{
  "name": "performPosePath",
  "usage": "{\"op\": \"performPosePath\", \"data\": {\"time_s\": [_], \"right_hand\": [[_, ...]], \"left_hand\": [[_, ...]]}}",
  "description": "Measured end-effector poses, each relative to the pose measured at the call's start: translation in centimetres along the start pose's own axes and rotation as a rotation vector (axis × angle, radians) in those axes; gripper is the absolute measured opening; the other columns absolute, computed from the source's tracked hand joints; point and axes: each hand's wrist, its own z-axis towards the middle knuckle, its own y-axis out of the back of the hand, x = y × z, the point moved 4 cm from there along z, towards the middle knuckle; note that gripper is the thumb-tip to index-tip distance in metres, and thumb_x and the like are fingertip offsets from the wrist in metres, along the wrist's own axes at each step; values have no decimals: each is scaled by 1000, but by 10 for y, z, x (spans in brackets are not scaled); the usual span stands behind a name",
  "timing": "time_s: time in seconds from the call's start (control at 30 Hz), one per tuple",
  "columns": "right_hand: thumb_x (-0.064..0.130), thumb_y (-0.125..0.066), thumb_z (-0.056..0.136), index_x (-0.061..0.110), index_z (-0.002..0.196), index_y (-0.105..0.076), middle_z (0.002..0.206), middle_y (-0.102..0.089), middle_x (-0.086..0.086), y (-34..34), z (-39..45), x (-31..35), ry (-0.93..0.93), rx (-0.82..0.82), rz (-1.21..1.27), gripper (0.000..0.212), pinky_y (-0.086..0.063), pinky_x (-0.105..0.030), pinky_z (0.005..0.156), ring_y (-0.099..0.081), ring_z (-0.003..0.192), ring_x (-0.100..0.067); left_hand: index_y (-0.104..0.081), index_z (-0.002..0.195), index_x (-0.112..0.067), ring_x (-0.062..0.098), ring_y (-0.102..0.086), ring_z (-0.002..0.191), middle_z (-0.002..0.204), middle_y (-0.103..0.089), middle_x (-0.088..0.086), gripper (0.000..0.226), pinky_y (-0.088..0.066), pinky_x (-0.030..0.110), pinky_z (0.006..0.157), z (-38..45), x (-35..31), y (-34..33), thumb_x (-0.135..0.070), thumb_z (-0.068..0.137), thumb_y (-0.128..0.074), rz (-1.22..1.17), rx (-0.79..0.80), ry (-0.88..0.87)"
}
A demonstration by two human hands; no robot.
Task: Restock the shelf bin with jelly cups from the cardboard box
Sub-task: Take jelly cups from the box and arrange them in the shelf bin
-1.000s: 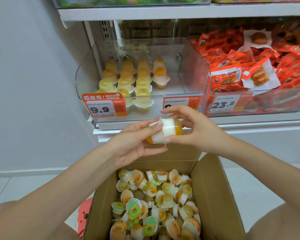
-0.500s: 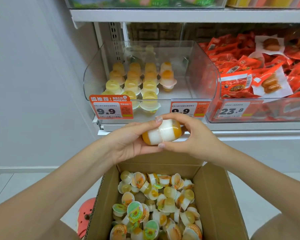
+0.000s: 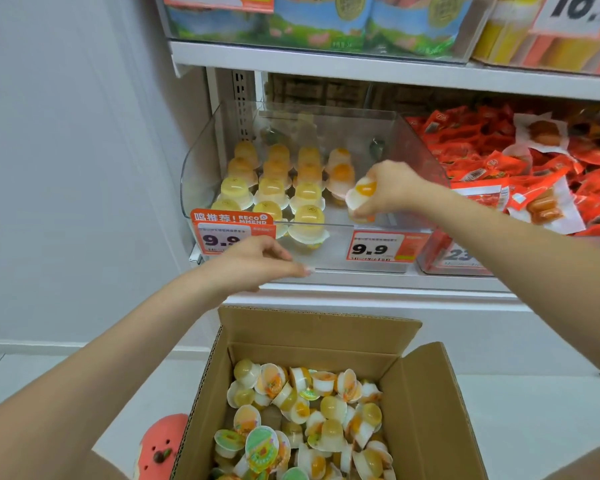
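A plain white wall (image 3: 73, 168) stands left of white shelving (image 3: 326, 65); the floor (image 3: 84, 375) looks pale, perhaps tiled.

Red snack packets (image 3: 520, 161) fill the neighbouring bin at three o'clock; blue-green bags (image 3: 326, 19) sit at twelve; a pink slipper (image 3: 160, 445) at seven.
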Motion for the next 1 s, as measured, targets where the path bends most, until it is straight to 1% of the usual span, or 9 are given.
{"op": "performPosePath", "data": {"time_s": [0.13, 0.23, 0.4, 0.53, 0.73, 0.8, 0.87, 0.93, 1.0], "right_hand": [[35, -79, 70, 9, 100, -63, 99, -64, -6, -33, 17, -3, 16, 25, 101, 43, -38, -26, 69, -52, 82, -21], [30, -79, 71, 11, 103, -63, 103, -65, -7, -37, 20, -2, 44, 0, 168, 40, -38, -27, 70, -59, 91, -25], [23, -83, 67, 11, 113, -62, 111, -64, -5, -37, 19, -2, 75, -12, 291, 52, -40, -25, 76, -59, 101, -23], [19, -85, 66, 9, 124, -54, 118, -60, -6, -33, 17, 1, 95, -40, 348, 66, -38, -24, 79, -56, 107, -23], [19, -86, 66, 11, 127, -49, 122, -58, -7, -35, 18, -3, 89, -29, 362, 72, -36, -22, 78, -49, 97, -13], [22, -85, 67, 13, 123, -52, 115, -60, -3, -23, 11, -4, 92, -128, 404, 65, -42, -25, 78, -52, 94, -13], [23, -79, 74, 14, 112, -58, 102, -61, 3, -3, -12, -4, 167, -388, 438, 44, -48, -32, 81, -56, 90, -14], [20, -68, 82, 13, 102, -60, 93, -59, 5, 9, -51, -1, 284, -611, 420, 23, -48, -32, 77, -56, 87, -17], [18, -59, 86, 12, 97, -59, 88, -58, 2, -4, -95, 5, 436, -665, 313, 13, -41, -29, 70, -52, 83, -19]], "left_hand": [[-60, 106, -24, 8, -58, 99, 106, -61, -6, 46, -52, 28, 78, 5, 2, 2, -49, 71, -76, 5, 17, -20], [-59, 108, -23, 6, -58, 97, 106, -62, -5, 47, -53, 28, 80, 7, 3, 1, -45, 71, -77, 19, 29, -33], [-59, 110, -22, 5, -59, 95, 103, -62, -7, 47, -53, 28, 81, 8, 2, -1, -43, 72, -77, 20, 33, -39], [-58, 111, -21, 5, -59, 96, 103, -62, -6, 47, -54, 31, 83, 6, 3, -3, -40, 72, -78, 9, 31, -37], [-57, 111, -20, 7, -58, 95, 105, -60, -4, 48, -53, 28, 78, 7, 6, -4, -40, 72, -78, 23, 34, -37], [-57, 110, -20, 6, -58, 95, 105, -60, -4, 48, -51, 23, 75, 9, 12, -5, -40, 72, -79, 61, 36, -43], [-60, 107, -20, 9, -59, 97, 105, -61, -3, 44, -48, 22, 79, 10, 21, -8, -37, 72, -79, 115, 30, -43], [-62, 102, -18, 13, -60, 97, 102, -63, -1, 35, -48, 25, 82, 10, 33, -15, -32, 74, -79, 175, 37, -33], [-63, 94, -17, 14, -61, 91, 94, -64, -2, 25, -49, 28, 82, 11, 50, -29, -26, 76, -78, 259, 63, -38]]}}
